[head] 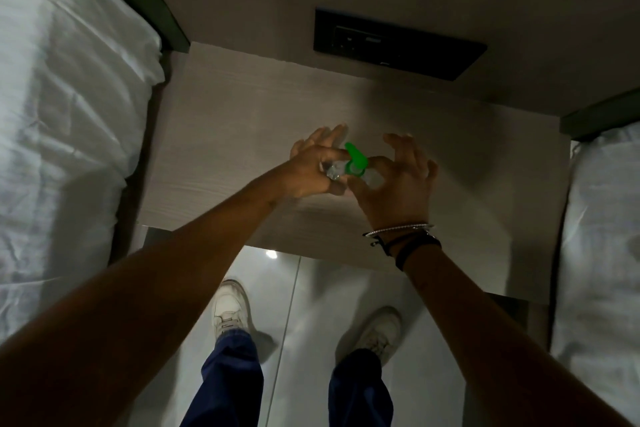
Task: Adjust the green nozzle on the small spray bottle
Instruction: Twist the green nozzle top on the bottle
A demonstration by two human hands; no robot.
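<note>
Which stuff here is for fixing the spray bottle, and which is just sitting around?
For the job:
bottle
green nozzle
left hand
right hand

Just there:
nightstand
switch panel
left bed
right bed
bracelets
shoes

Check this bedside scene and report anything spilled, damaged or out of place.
Nothing stands out. The small spray bottle is held over the bedside table by the left hand, while the right hand pinches at its green nozzle. No liquid shows on the tabletop, and the wall socket panel looks intact.
</note>
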